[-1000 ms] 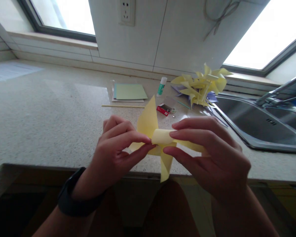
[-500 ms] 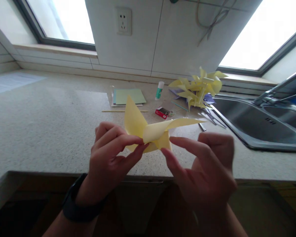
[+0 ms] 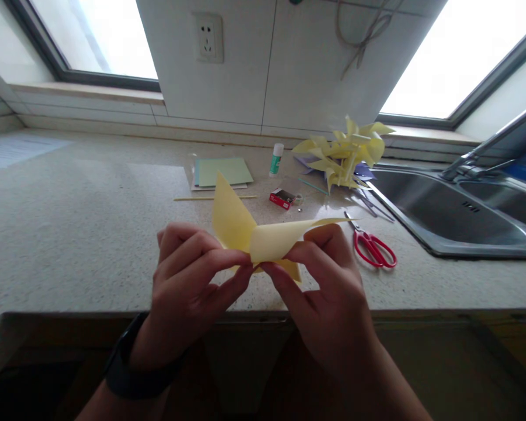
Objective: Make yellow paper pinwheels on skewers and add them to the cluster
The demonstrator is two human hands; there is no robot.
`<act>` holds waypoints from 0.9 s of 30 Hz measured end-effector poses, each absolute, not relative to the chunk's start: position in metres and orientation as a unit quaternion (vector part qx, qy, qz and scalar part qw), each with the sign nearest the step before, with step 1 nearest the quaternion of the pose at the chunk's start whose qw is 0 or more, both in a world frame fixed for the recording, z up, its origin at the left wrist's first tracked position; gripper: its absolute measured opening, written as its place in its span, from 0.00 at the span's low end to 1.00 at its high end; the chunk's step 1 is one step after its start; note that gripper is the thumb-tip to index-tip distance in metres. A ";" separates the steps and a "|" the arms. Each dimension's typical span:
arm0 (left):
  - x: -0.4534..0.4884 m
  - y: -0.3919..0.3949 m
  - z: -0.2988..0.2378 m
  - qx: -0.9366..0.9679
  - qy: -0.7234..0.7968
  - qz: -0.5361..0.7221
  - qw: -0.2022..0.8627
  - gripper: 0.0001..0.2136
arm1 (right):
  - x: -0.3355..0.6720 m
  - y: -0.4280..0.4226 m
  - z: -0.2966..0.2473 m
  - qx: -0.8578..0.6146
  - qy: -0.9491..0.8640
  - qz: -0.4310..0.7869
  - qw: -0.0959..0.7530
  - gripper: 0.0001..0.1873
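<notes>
A yellow paper pinwheel shape [image 3: 254, 234] is held above the front edge of the speckled counter [image 3: 79, 222]. My left hand [image 3: 188, 286], with a black watch on its wrist, pinches the paper's centre from the left between thumb and forefinger. My right hand [image 3: 324, 292] pinches the same centre from the right, under a curled flap that points right. One pointed flap stands up behind my left fingers.
Red-handled scissors [image 3: 372, 245] lie right of my hands. Farther back are a small red box [image 3: 283, 197], a thin wooden stick [image 3: 210, 198], a stack of green paper [image 3: 221, 171], a glue stick [image 3: 276, 159] and a pile of yellow pinwheels [image 3: 346, 155]. A steel sink [image 3: 456, 216] is at right.
My right hand let go of the curled flap, drew back, then closed in again on the paper's centre. The paper turned, and the scissors have come into view.
</notes>
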State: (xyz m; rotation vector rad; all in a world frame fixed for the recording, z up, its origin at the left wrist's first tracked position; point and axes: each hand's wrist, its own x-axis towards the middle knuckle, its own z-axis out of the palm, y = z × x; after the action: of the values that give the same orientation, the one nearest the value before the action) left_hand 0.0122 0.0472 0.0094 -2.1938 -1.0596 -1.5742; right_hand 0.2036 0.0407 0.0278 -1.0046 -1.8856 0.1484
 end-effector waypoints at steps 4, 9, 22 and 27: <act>0.014 0.044 0.010 -0.753 -0.372 -0.529 0.125 0.09 | 0.205 0.041 0.027 -0.413 -0.773 0.072 0.477 0.06; 0.012 0.048 0.005 -0.748 -0.343 -0.544 0.166 0.15 | 0.206 0.044 0.021 -0.384 -0.730 0.155 0.544 0.08; 0.009 0.051 0.005 -0.739 -0.333 -0.529 -0.251 0.18 | 0.212 0.053 -0.008 -0.388 -0.665 0.251 0.587 0.13; 0.012 0.049 0.007 -0.714 -0.356 -0.539 -0.270 0.18 | 0.213 0.055 -0.016 -0.381 -0.665 0.240 0.596 0.16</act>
State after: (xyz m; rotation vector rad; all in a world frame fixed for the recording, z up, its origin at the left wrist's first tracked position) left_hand 0.0117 0.0493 0.0066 -2.7351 -1.3628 -2.0656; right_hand 0.2134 0.0548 -0.0158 -0.8857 -1.5440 0.5563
